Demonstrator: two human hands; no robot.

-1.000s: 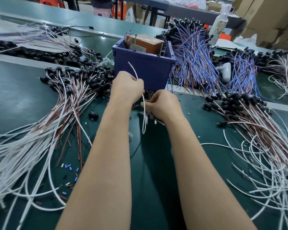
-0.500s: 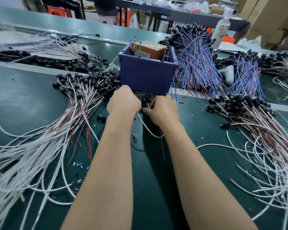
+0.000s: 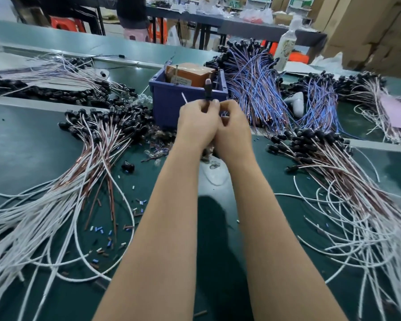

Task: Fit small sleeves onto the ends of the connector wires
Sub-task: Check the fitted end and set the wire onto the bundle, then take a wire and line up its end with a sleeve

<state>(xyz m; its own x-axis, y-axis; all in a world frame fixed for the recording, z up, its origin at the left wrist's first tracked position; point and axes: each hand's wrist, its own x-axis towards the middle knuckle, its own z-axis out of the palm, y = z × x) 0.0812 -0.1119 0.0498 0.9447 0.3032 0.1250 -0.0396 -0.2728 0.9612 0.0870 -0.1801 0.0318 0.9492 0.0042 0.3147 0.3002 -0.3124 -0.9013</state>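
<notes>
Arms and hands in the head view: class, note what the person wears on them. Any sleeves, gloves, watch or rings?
The left forearm and right forearm are bare down to the frame's edge: no sleeves, watch or bracelet. The left hand and right hand wear no gloves. No ring shows, though some fingers are hidden.

1. Two bare hands: left hand and right hand, fingertips together.
2. One black plastic connector, pinched upright between the fingers of both.
3. One blue plastic bin just behind the fingers, with one brown cardboard box inside.
4. Two blue-and-copper wire bundles, beyond the fingers to the right.
5. Four white-and-copper wire heaps, two on each side of the fingers.
6. Small blue and white sleeves, scattered nearer than the fingers, leftward: too many to count.
</notes>
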